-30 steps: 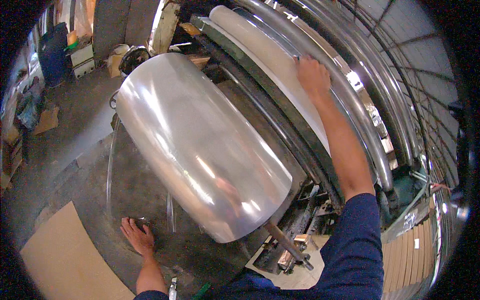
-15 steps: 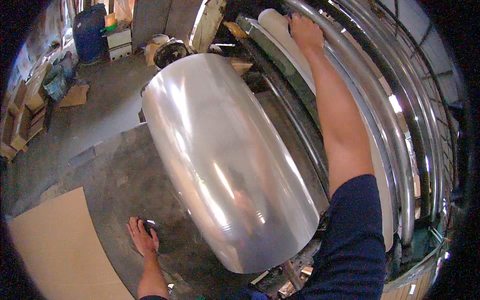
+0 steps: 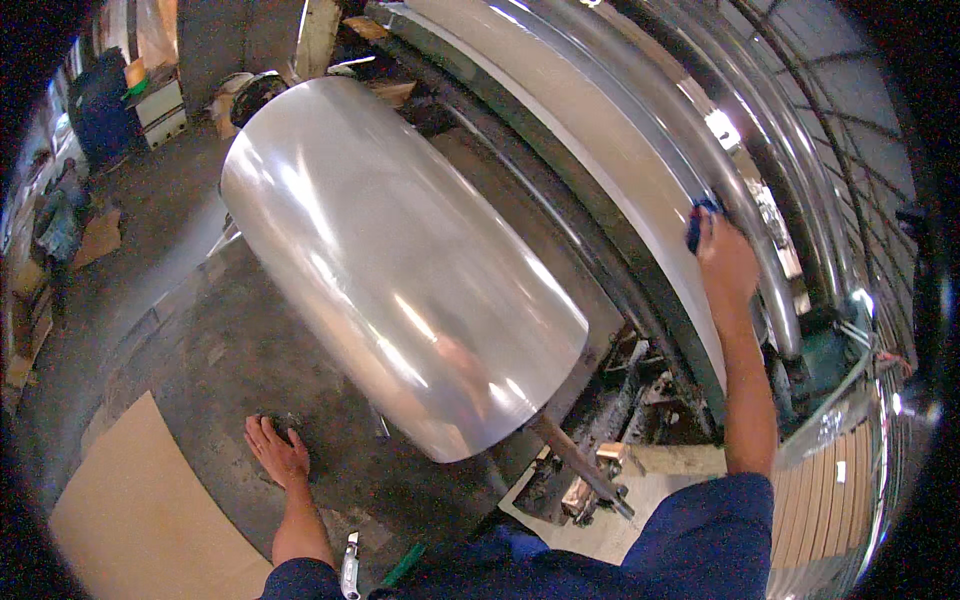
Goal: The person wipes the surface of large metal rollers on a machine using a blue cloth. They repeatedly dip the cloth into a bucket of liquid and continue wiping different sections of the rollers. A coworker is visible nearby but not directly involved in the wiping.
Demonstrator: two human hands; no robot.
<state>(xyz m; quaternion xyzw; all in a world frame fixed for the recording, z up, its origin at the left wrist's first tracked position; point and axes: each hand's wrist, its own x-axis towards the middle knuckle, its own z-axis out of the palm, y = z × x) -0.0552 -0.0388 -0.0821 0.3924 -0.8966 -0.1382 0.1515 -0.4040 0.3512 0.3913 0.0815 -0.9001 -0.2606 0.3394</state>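
My right hand (image 3: 728,258), at the end of an outstretched arm, is closed on a bunched dark blue cloth (image 3: 697,225). It presses on the near stretch of a long pale strip (image 3: 600,140), which runs beside a shiny metal roller (image 3: 660,90). My left hand (image 3: 276,452) lies palm down with its fingers stretched out on a dark worn tabletop (image 3: 230,350). A small dark thing, partly hidden, sits by its thumb. Between my arms lies a big silvery metal roll (image 3: 400,270) on a rusty shaft (image 3: 580,465).
A cardboard sheet (image 3: 150,510) covers the near left. A utility knife (image 3: 350,567) and a thin green object (image 3: 404,565) lie near my body. At the right stand stacked brown sheets (image 3: 825,495). A dark blue drum (image 3: 103,110) stands at the far left.
My right hand has come back along the pale strip from its far end to its near part. The view has shifted right. My left hand stays on the tabletop.
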